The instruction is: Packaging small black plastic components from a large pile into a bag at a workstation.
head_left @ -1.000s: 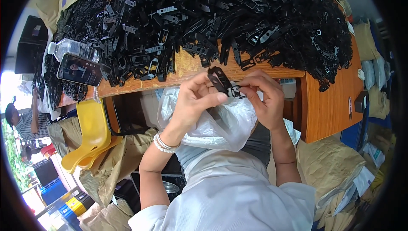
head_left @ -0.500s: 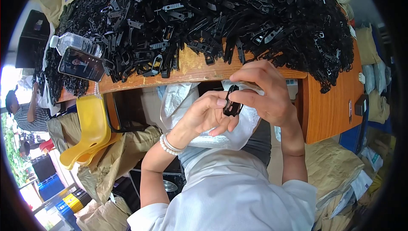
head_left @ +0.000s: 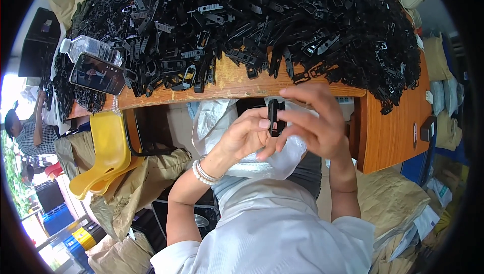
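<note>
My left hand (head_left: 247,131) pinches a small black plastic part (head_left: 274,117) upright between thumb and fingers, just in front of the table edge. It looks like a narrow frame or clip; its exact kind I cannot make out. Close on its right side is my right hand (head_left: 320,122), smeared by motion, with one fingertip at the part's edge and another finger stretched out above it. Whether the right fingers grip the part is unclear. Beyond both hands, a large heap of similar black plastic parts (head_left: 227,26) covers most of the wooden table (head_left: 242,85).
A clear plastic bottle (head_left: 88,47) and a phone (head_left: 97,74) lie at the heap's left. Under my hands a white plastic bag (head_left: 212,120) hangs over my lap. To the left stands a yellow chair (head_left: 108,148); brown paper sacks (head_left: 388,208) lie on the right.
The black part has turned more upright and edge-on in my left hand. My right hand has shifted slightly, its fingers moving around the part's right side.
</note>
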{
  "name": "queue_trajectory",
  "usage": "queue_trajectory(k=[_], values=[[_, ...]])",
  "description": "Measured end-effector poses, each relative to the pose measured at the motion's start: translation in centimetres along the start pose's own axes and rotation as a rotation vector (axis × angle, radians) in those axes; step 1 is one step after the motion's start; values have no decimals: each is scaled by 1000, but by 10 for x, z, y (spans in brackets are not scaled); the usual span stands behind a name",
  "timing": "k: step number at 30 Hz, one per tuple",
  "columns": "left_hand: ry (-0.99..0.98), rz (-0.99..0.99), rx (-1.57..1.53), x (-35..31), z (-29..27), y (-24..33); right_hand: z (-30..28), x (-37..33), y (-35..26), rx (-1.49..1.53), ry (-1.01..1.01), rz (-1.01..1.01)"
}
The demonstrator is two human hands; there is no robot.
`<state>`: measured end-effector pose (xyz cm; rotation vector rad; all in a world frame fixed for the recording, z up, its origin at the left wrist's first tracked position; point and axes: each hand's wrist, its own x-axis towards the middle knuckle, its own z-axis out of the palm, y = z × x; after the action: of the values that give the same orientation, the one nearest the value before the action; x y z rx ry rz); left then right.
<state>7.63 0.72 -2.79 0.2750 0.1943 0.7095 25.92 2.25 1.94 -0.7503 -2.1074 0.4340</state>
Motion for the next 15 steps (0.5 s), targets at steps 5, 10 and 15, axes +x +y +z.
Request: queue_trajectory(k=[5, 10, 15], values=[[216, 129, 231, 3, 4, -7, 13, -18, -11, -128, 22, 42], [149, 108, 477, 4, 3, 8, 24, -30, -13, -134, 182, 156], [413, 652, 2170, 27, -9, 54, 27, -47, -2, 111, 412, 449]])
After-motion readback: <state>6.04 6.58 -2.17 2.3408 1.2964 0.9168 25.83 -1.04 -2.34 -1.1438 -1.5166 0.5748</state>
